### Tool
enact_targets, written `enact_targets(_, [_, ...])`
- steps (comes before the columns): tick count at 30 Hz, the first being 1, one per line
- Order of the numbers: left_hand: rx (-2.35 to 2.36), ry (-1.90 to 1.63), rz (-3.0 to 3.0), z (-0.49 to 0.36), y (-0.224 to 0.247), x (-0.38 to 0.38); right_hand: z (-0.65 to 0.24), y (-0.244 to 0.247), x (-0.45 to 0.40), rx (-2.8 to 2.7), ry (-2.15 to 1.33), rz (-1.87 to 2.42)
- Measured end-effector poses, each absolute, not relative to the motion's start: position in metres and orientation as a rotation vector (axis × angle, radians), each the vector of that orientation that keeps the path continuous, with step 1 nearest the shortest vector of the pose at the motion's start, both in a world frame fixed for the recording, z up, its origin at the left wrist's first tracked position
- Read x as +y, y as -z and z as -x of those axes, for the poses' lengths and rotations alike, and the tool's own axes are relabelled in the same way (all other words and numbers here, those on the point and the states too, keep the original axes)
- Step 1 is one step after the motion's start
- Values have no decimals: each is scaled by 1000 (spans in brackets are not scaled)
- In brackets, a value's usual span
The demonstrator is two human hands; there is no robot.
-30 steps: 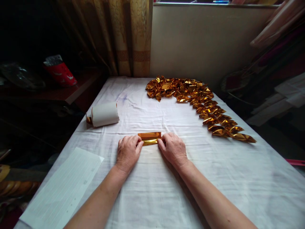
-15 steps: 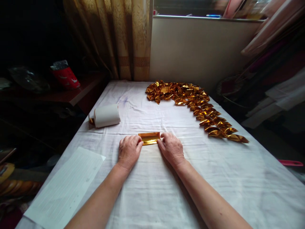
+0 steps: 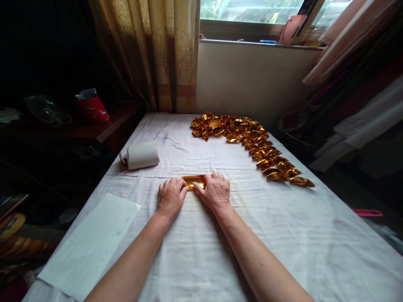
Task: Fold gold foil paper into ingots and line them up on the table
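Observation:
A small sheet of gold foil paper (image 3: 192, 179) lies on the white cloth, its near edge curled up. My left hand (image 3: 170, 195) pinches its left end between thumb and fingers. At the right end, my right hand (image 3: 215, 191) grips the foil, the thumb reaching in over the near edge toward the middle. The right part of the sheet is hidden under that hand. Beyond my hands lies a chain of folded gold foil pieces (image 3: 262, 155), piled at the back and trailing toward the right.
A white roll (image 3: 143, 155) with gold foil at its end lies at the left. Lined paper (image 3: 91, 243) rests by the left edge of the cloth-covered table (image 3: 283, 235). A red container (image 3: 92, 107) stands on a dark side surface. Clothes (image 3: 355, 113) hang at the right.
My right hand has slid left along the foil, its thumb now further over the near edge. The left hand keeps its hold. The view has tilted up, showing more window.

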State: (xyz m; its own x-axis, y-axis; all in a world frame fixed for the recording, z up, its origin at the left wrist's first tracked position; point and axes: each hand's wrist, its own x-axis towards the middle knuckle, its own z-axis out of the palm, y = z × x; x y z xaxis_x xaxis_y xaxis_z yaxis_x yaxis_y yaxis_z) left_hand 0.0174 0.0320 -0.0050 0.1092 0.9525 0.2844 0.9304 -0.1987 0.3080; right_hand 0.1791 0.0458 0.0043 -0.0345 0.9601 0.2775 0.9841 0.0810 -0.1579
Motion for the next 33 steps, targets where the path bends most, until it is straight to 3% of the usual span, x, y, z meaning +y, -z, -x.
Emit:
enact_targets(16, [2001,-549,-2387,-23,-4,21,-200,-3,46,-2063,43,2099])
enact_targets(23, [1508,-569,-2810,-58,15,-4,-201,-2,44,-2028,13,2088])
enact_targets(33, [1503,-448,-2786,-55,28,1,-202,-2,45,-2022,-18,2066])
